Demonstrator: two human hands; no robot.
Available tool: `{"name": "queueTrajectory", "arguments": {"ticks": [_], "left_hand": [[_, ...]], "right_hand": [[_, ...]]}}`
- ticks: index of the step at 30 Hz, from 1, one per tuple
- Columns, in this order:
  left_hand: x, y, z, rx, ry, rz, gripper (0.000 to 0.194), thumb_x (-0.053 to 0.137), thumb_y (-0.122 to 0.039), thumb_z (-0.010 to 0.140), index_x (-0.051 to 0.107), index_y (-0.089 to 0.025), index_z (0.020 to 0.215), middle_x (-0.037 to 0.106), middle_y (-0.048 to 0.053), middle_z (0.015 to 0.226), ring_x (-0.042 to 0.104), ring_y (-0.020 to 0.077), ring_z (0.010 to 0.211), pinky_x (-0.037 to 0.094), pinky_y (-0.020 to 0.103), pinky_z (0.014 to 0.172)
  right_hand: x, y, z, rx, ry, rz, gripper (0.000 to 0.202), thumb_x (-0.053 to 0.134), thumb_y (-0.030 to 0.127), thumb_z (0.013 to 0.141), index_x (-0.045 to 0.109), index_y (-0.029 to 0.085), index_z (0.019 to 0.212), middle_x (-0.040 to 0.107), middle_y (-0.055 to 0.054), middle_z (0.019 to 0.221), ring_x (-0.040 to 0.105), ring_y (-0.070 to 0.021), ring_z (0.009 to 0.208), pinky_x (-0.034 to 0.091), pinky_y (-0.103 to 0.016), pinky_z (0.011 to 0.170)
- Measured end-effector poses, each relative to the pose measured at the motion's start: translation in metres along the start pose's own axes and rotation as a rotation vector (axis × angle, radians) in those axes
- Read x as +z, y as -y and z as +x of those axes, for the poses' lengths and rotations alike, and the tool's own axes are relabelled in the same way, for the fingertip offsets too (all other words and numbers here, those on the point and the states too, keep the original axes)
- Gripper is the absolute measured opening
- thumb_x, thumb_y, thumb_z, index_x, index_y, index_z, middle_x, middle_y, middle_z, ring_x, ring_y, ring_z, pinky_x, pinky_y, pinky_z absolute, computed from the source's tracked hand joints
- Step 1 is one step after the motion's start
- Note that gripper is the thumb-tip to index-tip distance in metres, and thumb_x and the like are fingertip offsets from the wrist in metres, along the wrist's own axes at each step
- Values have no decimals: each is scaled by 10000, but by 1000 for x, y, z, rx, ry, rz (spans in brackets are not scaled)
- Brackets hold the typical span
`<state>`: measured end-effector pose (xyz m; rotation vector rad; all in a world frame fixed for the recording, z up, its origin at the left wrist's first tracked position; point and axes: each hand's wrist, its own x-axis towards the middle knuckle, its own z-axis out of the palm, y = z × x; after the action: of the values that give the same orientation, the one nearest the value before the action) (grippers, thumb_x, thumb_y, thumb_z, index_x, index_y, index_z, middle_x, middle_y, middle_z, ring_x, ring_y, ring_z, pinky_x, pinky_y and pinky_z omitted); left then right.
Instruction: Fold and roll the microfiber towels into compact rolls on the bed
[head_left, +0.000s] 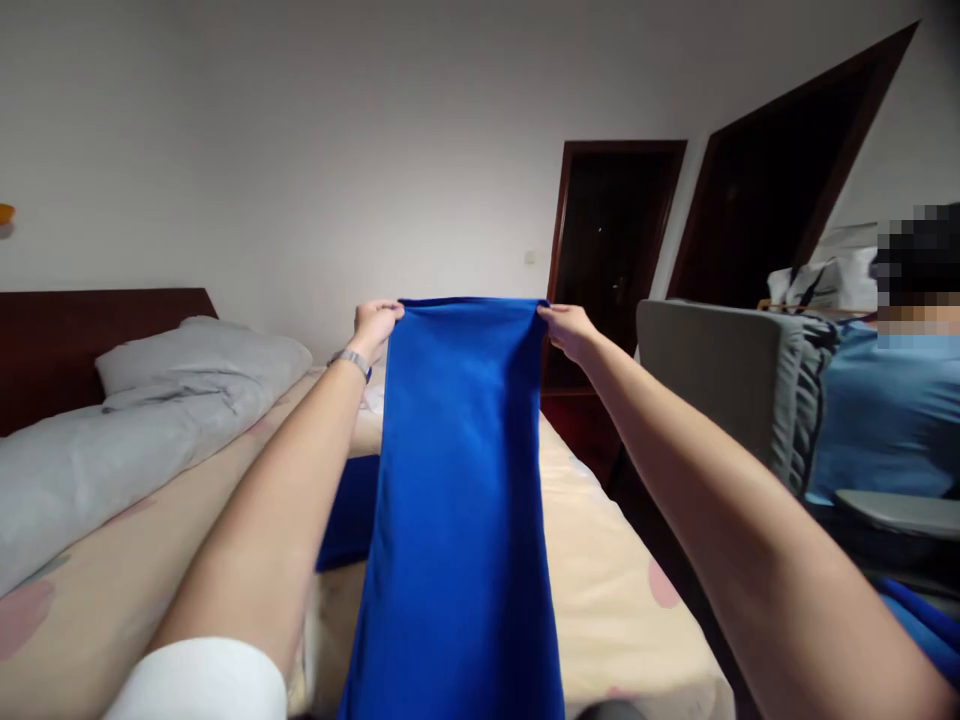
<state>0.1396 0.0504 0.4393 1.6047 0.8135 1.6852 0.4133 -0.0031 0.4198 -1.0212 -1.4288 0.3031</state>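
A long piece of blue cloth (465, 480) hangs stretched out in front of me above the bed; what garment or cloth it is, I cannot tell. My left hand (375, 325) pinches its upper left corner, with a watch (351, 360) on that wrist. At the upper right corner, my right hand (568, 328) grips the same edge, so the top runs nearly straight between both hands. The cloth's lower end drops out of view at the bottom. Behind it, to the left, a folded dark blue cloth (351, 515) lies on the bed, partly covered by the hanging one.
The bed (600, 570) has a cream sheet with pink spots. A grey quilt (180, 400) is heaped along its left side, near the dark headboard (97, 330). To the right, a person in a blue shirt (885, 410) sits by a grey chair back (712, 380). Dark doorways (622, 240) stand behind.
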Motion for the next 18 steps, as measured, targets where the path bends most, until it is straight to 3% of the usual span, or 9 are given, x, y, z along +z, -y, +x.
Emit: {"name": "queueTrajectory", "arguments": {"ticks": [2, 4, 7, 9, 12, 15, 18], "left_hand": [[13, -4, 50, 56, -76, -24, 238, 645, -103, 794, 618, -79, 1029, 635, 55, 767, 563, 92, 586, 473, 247, 579], [18, -11, 84, 135, -120, -63, 370, 611, -85, 825, 537, -98, 1188, 640, 73, 881, 585, 78, 591, 481, 245, 598], [16, -10, 108, 240, -75, -126, 425, 523, -95, 892, 436, -70, 1307, 617, 88, 991, 677, 119, 735, 504, 287, 711], [11, 6, 102, 271, -20, -140, 398, 478, -109, 910, 448, -25, 1298, 612, 80, 990, 696, 160, 846, 499, 329, 787], [-2, 56, 53, 308, 26, -51, 365, 616, -206, 841, 583, -76, 1180, 662, 68, 1013, 678, 190, 940, 502, 343, 861], [-21, 125, -34, 220, 96, 258, 349, 662, -373, 812, 653, -163, 1090, 701, 67, 1079, 651, 200, 1007, 494, 343, 923], [-41, 195, -131, 109, 142, 372, 295, 646, -395, 801, 691, -143, 948, 720, 115, 1036, 655, 237, 1013, 492, 373, 935]], "right_hand": [[0, 6, 51, 17, -63, 127, 412, 402, 361, 976, 557, 21, 802, 654, -38, 814, 514, 23, 602, 411, -198, 676], [-7, 15, 80, 22, -106, 241, 334, 414, 342, 982, 531, 75, 819, 635, 6, 783, 524, 29, 601, 422, -195, 713], [-20, 18, 86, -12, -142, 342, 250, 419, 344, 996, 510, 145, 874, 620, 43, 778, 579, 3, 651, 448, -211, 762], [-23, 6, 69, -20, -155, 373, 226, 430, 358, 996, 514, 185, 878, 618, 53, 773, 602, -21, 674, 455, -217, 764], [-15, -33, 12, 11, -120, 348, 194, 510, 394, 958, 537, 219, 877, 614, 60, 767, 592, -51, 668, 464, -230, 758], [6, -89, -74, 94, -42, 252, 288, 579, 500, 882, 567, 213, 866, 623, 27, 768, 575, -101, 692, 478, -254, 744], [33, -146, -167, 227, 75, 119, 424, 623, 595, 805, 586, 181, 720, 623, -26, 699, 584, -173, 731, 479, -297, 747]]}}
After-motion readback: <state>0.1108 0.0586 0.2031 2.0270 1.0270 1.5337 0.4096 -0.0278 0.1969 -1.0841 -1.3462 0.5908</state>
